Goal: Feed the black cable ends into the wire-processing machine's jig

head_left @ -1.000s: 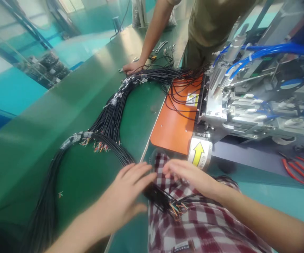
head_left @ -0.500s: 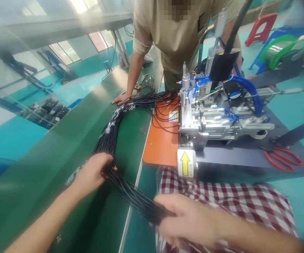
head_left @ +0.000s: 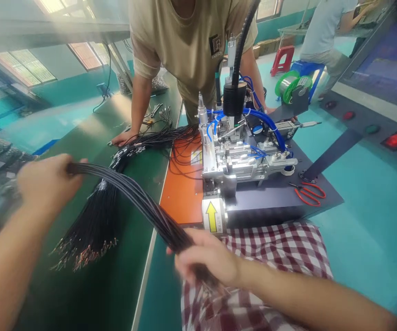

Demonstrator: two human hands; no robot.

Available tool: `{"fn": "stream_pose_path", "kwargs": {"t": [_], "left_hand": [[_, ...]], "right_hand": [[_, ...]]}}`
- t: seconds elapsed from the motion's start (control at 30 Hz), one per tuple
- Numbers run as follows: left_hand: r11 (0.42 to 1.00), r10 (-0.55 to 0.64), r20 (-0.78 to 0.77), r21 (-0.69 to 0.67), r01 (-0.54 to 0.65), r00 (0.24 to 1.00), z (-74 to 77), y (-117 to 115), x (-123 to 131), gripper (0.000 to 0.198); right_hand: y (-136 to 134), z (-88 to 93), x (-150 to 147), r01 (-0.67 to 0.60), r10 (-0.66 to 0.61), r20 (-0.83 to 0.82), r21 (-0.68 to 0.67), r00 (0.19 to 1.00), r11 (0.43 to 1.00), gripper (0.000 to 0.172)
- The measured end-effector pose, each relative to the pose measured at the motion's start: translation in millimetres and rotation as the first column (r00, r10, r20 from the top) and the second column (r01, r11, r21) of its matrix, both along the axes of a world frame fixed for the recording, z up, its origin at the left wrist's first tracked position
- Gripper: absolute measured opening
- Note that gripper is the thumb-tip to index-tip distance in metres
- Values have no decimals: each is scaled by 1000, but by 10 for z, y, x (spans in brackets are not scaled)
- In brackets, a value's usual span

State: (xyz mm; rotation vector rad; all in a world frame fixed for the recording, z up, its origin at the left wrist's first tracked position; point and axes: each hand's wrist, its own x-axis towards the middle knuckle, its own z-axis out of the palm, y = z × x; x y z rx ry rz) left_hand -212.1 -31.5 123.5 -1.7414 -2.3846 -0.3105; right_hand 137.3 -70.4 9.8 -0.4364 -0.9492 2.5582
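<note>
A bundle of black wires [head_left: 139,197] stretches in an arc between my two hands, raised over the green bench. My left hand [head_left: 48,181] is closed round its far end, at the left. Lower down, near my lap, my right hand [head_left: 207,257] grips the other end, where the wire tips are blurred. Beneath the held bundle a second heap of black wires [head_left: 98,216] lies on the bench, its bare copper ends fanned out towards me. White terminals [head_left: 116,158] show along that heap farther back.
A co-worker [head_left: 188,55] leans over the bench [head_left: 122,285] opposite, one hand resting on it. To the right stands a machine [head_left: 240,151] with blue hoses and an orange plate [head_left: 181,197]. Red-handled pliers [head_left: 310,193] lie on its base. A checkered cloth [head_left: 270,257] covers my lap.
My left hand has lifted the wire bundle up and leftward off the bench heap, uncovering the heap's copper ends. My right hand keeps its grip. The view has turned to the right.
</note>
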Motion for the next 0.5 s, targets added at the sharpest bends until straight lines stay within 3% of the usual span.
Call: {"fn": "stream_pose_path", "kwargs": {"t": [0.1, 0.23, 0.37, 0.5], "left_hand": [[990, -134, -66, -55, 130, 989, -320, 319, 261, 25], [886, -432, 48, -165, 434, 901, -880, 359, 790, 25], [745, -622, 176, -169, 646, 763, -1109, 115, 1145, 29], [705, -679, 182, -109, 701, 711, -1168, -105, 1225, 29]], "right_hand": [[20, -367, -250, 178, -185, 264, 53, 946, 983, 19], [-45, -775, -319, 104, -124, 303, 80, 945, 991, 47], [-9, -797, -274, 4, -4, 305, 1, 952, 1000, 40], [93, -736, -250, -25, 40, 301, -54, 953, 998, 42]]}}
